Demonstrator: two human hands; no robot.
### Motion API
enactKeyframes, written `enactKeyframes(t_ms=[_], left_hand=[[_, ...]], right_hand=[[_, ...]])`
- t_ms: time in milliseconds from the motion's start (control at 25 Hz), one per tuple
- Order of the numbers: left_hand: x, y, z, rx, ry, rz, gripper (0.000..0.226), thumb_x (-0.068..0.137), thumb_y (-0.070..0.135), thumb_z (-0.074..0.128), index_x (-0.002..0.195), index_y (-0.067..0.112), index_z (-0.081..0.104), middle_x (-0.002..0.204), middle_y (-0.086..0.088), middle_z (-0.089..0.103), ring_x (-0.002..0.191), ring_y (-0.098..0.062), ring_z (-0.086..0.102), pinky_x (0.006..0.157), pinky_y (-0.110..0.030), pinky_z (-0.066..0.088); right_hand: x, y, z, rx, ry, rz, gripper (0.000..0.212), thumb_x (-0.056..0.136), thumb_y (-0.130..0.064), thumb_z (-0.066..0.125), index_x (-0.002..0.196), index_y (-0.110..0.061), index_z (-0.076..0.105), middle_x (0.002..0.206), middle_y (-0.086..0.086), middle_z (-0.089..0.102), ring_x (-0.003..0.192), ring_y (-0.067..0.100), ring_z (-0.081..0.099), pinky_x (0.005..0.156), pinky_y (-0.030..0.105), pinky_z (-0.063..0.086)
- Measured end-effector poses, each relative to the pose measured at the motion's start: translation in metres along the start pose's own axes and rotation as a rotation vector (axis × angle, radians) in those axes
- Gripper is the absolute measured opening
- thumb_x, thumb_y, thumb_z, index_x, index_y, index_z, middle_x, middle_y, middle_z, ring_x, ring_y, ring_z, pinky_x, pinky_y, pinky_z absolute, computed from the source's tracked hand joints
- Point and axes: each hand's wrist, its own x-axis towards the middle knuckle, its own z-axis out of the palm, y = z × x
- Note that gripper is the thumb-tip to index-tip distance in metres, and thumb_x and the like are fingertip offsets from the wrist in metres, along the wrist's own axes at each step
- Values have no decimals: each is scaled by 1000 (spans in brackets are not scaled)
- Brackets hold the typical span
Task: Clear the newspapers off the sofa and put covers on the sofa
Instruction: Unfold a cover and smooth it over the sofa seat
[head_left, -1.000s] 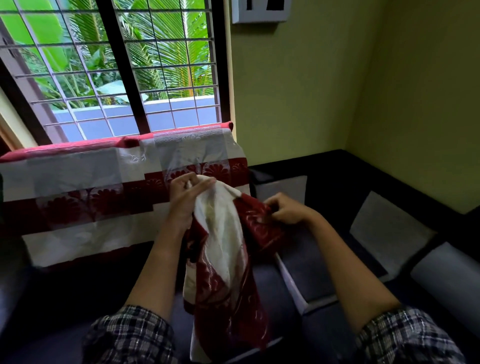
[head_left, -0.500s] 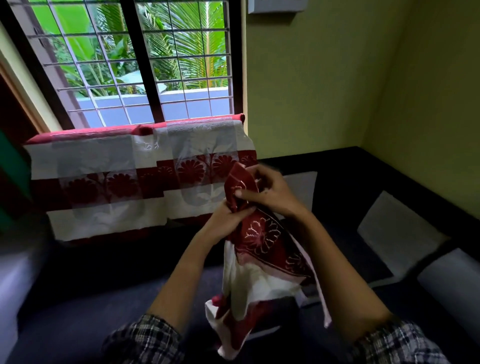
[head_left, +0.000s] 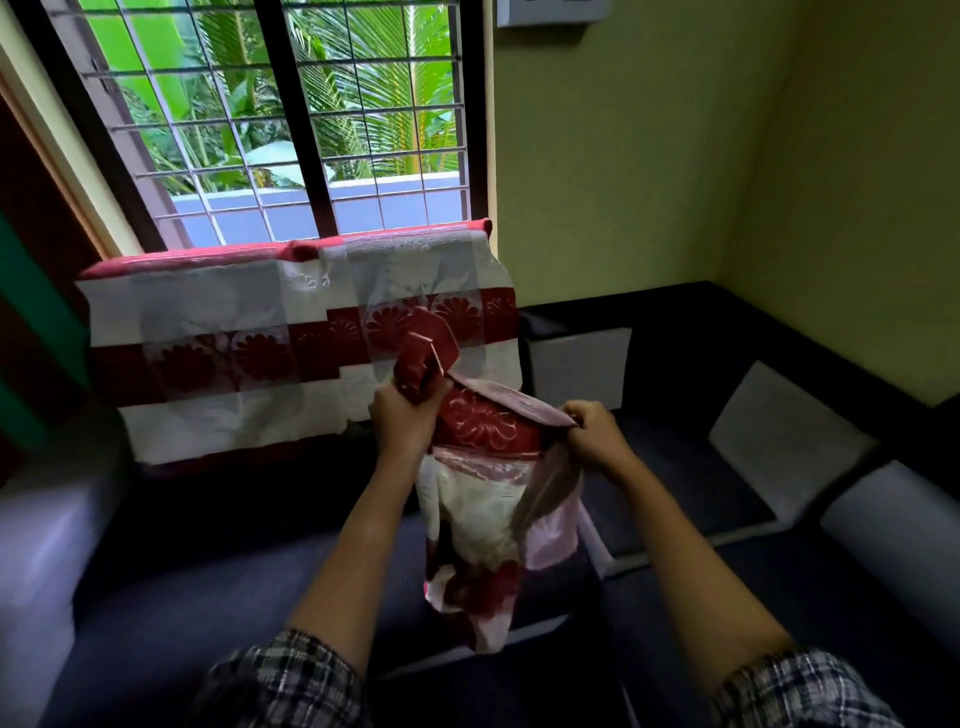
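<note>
Person, head view. A checked shirt is worn. The left sleeve (head_left: 291, 680) and the right sleeve (head_left: 800, 691) are recorded at the bottom edge of the view. Both are woven in a plaid of dark navy or black, grey and white, with thin pale lines crossed over broader dark bands. Each sleeve is ended near the elbow. Whether the cuffs are rolled or hemmed cannot be confirmed, as the cloth there is blurred. Soft creasing is noted along both cuff edges. The left forearm (head_left: 358, 551) and right forearm (head_left: 691, 561) are left uncovered from cuff to wrist. The left hand (head_left: 405, 421) and right hand (head_left: 597, 436) are bare. The remainder of the garment is cut off by the frame.
</note>
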Motion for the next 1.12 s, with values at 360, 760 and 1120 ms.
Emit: enactKeyframes(t_ms=[360,760,1120], left_hand=[[-116,-31,-63,865,-280,426,32,77,13,57,109,11,60,115,-11,54,108,-30,48,86,-37,36],[-183,-52,-126,985,-217,197,23,89,16,48,96,17,71,96,-8,67,90,-29,64,67,-32,45],[-197,-61,-163,868,-112,-15,23,87,9,47,99,10,67,102,-17,65,97,-37,61,76,-40,49]], right_hand=[[-149,-104,81,-375,118,-231,21,74,-35,64,72,-16,55,79,7,66,81,29,61,63,30,41],[-261,-64,70,-624,105,-85,19,82,-20,56,99,-12,54,101,6,57,96,29,56,70,36,43],[-299,-40,60,-838,50,231,27,96,-10,37,118,-9,52,120,13,56,110,31,55,85,38,45]])
